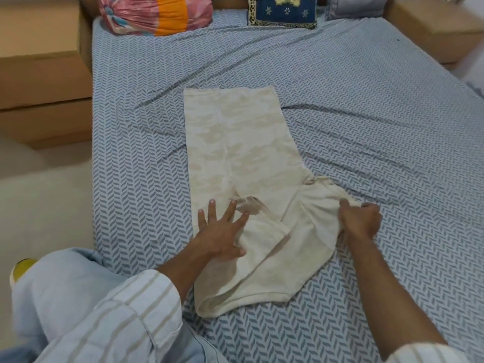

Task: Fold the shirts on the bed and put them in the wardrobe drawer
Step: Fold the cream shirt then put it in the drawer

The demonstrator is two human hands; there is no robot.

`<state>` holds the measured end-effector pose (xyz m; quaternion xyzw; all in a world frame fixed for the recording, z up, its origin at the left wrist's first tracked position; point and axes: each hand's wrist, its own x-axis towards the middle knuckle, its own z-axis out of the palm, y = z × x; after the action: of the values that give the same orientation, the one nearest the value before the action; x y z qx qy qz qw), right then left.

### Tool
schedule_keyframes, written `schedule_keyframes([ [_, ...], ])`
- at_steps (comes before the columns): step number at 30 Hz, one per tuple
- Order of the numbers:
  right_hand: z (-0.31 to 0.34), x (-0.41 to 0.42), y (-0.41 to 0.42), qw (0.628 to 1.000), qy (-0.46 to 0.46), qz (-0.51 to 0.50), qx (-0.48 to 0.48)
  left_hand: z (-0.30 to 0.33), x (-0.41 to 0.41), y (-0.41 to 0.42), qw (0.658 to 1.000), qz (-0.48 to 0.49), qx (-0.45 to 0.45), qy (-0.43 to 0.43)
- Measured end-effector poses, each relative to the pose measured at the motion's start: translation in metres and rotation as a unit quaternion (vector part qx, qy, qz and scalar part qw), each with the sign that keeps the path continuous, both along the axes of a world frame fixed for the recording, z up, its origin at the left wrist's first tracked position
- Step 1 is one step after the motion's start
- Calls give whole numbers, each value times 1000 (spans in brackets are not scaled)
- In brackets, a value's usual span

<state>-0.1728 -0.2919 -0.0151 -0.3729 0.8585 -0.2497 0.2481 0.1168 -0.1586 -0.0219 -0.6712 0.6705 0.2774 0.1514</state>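
Observation:
A cream shirt [235,142] with a faint camouflage print lies lengthwise on the bed [366,113], its left side folded in to a straight edge. My left hand [222,229] presses flat on the shirt near its collar, fingers spread. My right hand [362,221] grips the bunched right sleeve at the shirt's right edge and holds it slightly off the sheet. The near end of the shirt lies rumpled between my forearms.
The bed wears a blue-and-white herringbone sheet. A pink and orange bundle [157,14] and a dark blue patterned cushion [284,11] sit at its far end. Wooden units [44,74] flank the bed's left side; another [434,30] stands at far right.

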Motion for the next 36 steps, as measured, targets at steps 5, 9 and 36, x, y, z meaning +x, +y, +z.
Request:
schedule_keyframes([
  [5, 2, -10, -29, 984, -155, -87, 4, 0, 0, -3, 1000, -3, 9, -3],
  [9, 34, 32, -12, 987, -82, 78, -116, -2, 0, 0, 1000, 0, -3, 2],
  [36, -25, 51, 125, 742, 258, 592, -179, 26, 30, 14, 626, 570, -30, 532],
])
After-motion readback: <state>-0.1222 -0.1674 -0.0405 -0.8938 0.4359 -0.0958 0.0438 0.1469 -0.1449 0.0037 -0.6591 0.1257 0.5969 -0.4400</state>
